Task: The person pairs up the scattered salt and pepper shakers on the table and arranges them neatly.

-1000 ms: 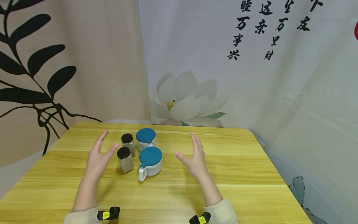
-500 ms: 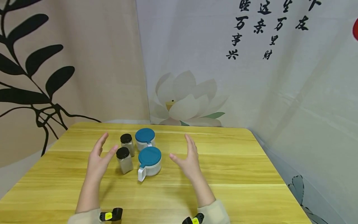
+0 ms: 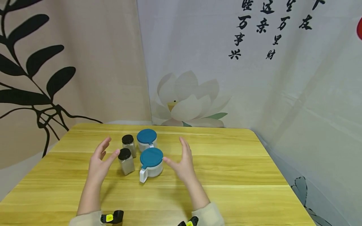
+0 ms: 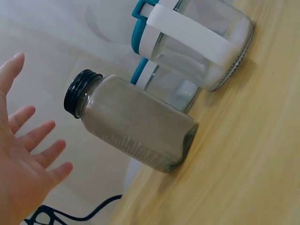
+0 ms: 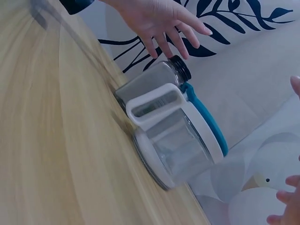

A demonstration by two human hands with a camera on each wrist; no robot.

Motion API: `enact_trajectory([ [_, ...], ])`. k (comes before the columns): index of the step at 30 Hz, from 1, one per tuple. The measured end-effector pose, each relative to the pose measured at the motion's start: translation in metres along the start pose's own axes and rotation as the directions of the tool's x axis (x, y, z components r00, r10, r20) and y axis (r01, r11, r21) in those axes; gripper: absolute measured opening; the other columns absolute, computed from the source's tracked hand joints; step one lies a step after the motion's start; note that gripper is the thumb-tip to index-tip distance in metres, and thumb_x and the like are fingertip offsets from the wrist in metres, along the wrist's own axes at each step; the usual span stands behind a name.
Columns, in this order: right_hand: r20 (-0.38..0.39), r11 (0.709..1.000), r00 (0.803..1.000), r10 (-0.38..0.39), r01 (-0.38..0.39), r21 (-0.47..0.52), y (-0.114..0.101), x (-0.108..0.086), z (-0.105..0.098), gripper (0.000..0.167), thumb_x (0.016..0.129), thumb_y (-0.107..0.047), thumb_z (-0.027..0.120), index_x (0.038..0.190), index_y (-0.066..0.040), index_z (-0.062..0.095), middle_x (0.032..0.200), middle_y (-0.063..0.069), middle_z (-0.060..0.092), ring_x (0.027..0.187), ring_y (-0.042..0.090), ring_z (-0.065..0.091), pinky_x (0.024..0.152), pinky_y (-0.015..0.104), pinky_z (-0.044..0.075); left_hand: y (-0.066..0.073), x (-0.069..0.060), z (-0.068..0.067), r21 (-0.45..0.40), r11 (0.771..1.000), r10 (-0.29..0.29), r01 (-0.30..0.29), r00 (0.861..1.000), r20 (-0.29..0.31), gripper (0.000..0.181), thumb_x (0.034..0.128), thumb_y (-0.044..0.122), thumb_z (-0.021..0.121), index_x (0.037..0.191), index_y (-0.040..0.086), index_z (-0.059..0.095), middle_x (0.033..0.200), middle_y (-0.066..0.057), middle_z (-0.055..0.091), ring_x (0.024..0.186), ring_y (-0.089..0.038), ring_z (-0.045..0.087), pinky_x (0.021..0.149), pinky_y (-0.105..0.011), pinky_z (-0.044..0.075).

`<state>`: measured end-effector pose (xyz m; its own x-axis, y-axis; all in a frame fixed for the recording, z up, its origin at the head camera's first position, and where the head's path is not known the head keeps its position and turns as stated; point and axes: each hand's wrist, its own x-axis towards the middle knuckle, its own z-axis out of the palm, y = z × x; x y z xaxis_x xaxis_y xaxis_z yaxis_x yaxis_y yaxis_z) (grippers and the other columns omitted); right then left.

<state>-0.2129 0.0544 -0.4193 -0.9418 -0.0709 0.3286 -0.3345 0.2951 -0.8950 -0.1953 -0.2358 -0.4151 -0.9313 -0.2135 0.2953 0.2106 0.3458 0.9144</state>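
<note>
Two square glass jars with black screw lids, a near jar (image 3: pixel 127 164) and a far jar (image 3: pixel 130 147), stand upright on the wooden table. Right of them are two clear glass pots with blue lids and white handles, a near pot (image 3: pixel 151 161) and a far pot (image 3: pixel 147 139). My left hand (image 3: pixel 97 166) hovers left of the jars, fingers spread, holding nothing; its thumb is close by the near jar's lid. On the other side my right hand (image 3: pixel 183 166) is spread too and holds nothing, its thumb tip close to the near pot's lid; whether they touch I cannot tell.
The yellow wooden table (image 3: pixel 240 166) runs back to a printed cloth backdrop (image 3: pixel 192 62) with a lotus and black characters. A beige curtain (image 3: pixel 110 62) with dark leaves hangs at the left. Each wrist carries a small black camera, such as the left one (image 3: pixel 113 216).
My right hand has moved left, closing in on the near pot. The left hand has shifted slightly. The jars and pots stay in place.
</note>
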Motion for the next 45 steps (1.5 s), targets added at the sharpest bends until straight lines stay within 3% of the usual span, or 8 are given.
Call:
enact_trajectory([
  [11, 0.024, 1.000, 1.000, 0.009, -0.009, 0.016, 0.004, -0.003, 0.016, 0.092, 0.079, -0.036, 0.078, 0.152, -0.025, 0.022, 0.156, 0.002, 0.020, 0.140, 0.030, 0.020, 0.103, 0.064, 0.025, -0.008, 0.000, 0.002, -0.008, 1.000, 0.019, -0.019, 1.000, -0.012, 0.067, 0.0922, 0.022, 0.067, 0.149, 0.009, 0.033, 0.146, -0.014, 0.039, 0.133, -0.029, 0.034, 0.108, -0.048, 0.027],
  [19, 0.041, 0.998, 0.998, 0.055, -0.056, 0.030, 0.006, -0.006, 0.029, 0.093, 0.078, -0.037, 0.079, 0.152, -0.029, 0.023, 0.156, 0.001, 0.020, 0.139, 0.031, 0.021, 0.102, 0.064, 0.027, -0.013, 0.000, 0.004, 0.004, 1.000, 0.016, -0.016, 1.000, 0.013, 0.063, 0.0926, 0.026, 0.066, 0.146, 0.009, 0.037, 0.140, -0.014, 0.046, 0.126, -0.027, 0.041, 0.104, -0.047, 0.033],
  [28, 0.045, 0.997, 0.997, 0.060, -0.063, 0.049, 0.011, -0.008, 0.044, 0.096, 0.076, -0.039, 0.081, 0.152, -0.024, 0.024, 0.155, 0.003, 0.021, 0.140, 0.031, 0.021, 0.103, 0.063, 0.026, -0.026, 0.000, 0.005, -0.008, 0.999, 0.032, -0.032, 0.999, 0.018, 0.060, 0.0925, 0.024, 0.066, 0.144, 0.007, 0.040, 0.134, -0.016, 0.049, 0.119, -0.020, 0.047, 0.095, -0.020, 0.038],
  [34, 0.045, 0.996, 0.996, 0.072, -0.074, 0.042, 0.015, -0.008, 0.051, 0.098, 0.074, -0.042, 0.082, 0.152, -0.024, 0.024, 0.155, 0.002, 0.022, 0.139, 0.031, 0.023, 0.103, 0.061, 0.028, -0.030, 0.000, 0.005, -0.006, 1.000, 0.020, -0.020, 1.000, 0.020, 0.060, 0.0920, 0.023, 0.067, 0.143, 0.005, 0.041, 0.134, -0.016, 0.050, 0.117, -0.015, 0.048, 0.097, -0.026, 0.039],
  [45, 0.059, 0.994, 0.995, 0.084, -0.088, 0.065, 0.020, -0.009, 0.062, 0.102, 0.072, -0.041, 0.083, 0.152, -0.019, 0.023, 0.154, 0.010, 0.024, 0.134, 0.037, 0.030, 0.100, 0.062, 0.032, -0.038, -0.002, 0.008, -0.028, 0.999, 0.032, -0.032, 0.999, 0.022, 0.060, 0.0906, 0.017, 0.069, 0.142, 0.003, 0.042, 0.132, -0.018, 0.051, 0.114, -0.017, 0.049, 0.092, -0.019, 0.040],
])
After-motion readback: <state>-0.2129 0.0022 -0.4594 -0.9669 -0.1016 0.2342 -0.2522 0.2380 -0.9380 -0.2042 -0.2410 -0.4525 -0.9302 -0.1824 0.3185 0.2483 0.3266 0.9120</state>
